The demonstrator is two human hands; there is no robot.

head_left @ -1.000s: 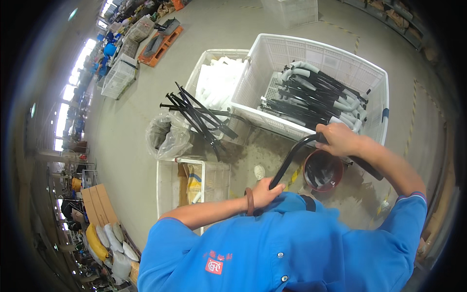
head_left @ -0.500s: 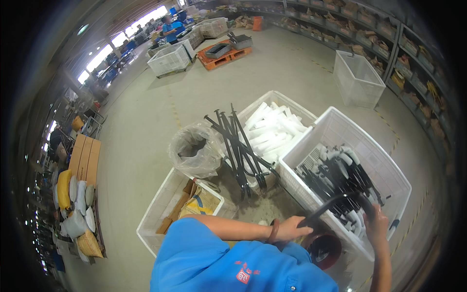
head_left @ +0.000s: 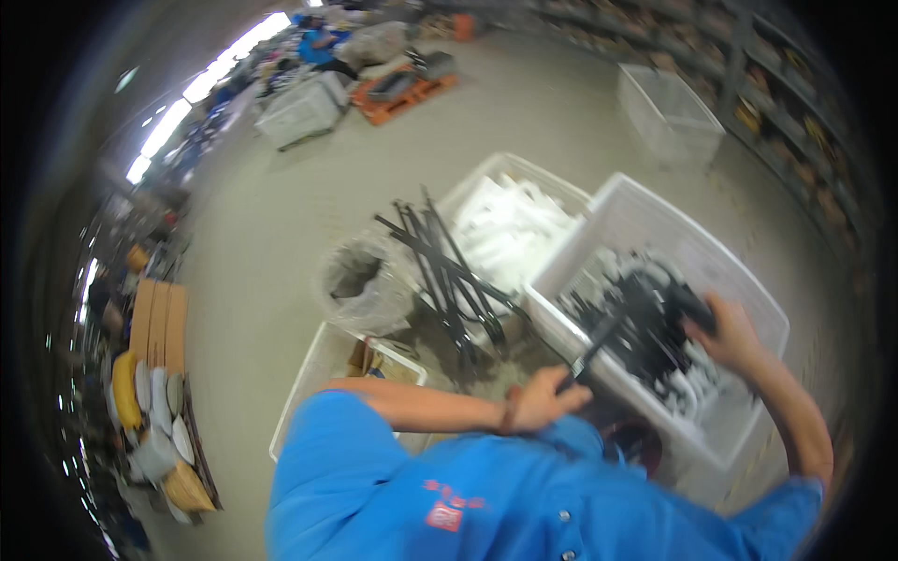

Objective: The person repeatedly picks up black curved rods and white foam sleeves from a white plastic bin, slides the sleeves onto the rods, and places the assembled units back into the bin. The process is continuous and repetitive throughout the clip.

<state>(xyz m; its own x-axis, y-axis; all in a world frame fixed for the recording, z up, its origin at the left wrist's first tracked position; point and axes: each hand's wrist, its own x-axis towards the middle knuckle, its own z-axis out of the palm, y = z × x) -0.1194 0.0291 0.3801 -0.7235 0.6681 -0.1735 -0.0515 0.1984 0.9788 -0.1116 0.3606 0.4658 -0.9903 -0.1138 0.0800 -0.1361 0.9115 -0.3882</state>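
A bent black tube (head_left: 599, 344) spans the gap between my two hands, blurred by motion. My left hand (head_left: 547, 400) is closed round its near end, in front of my chest. Farther right, my right hand (head_left: 731, 333) is closed on the tube's other end, over the large white crate (head_left: 767, 323). Inside that crate lie many black tubular parts with white or grey wrapped ends (head_left: 697, 388). Where the held tube crosses this pile, its outline is hard to separate from the parts below.
Left of the crate, several long black tubes (head_left: 440, 266) lean across a second crate (head_left: 505, 164) of white wrapped pieces (head_left: 514, 224). A plastic-lined bin (head_left: 374, 313) and another white crate (head_left: 304, 383) stand near left. Behind my left hand sits a dark red round container (head_left: 645, 439).
Both hands have moved with the black tube: the right one up, away from my body, the left slightly leftward and up. My view has shifted and blurred.
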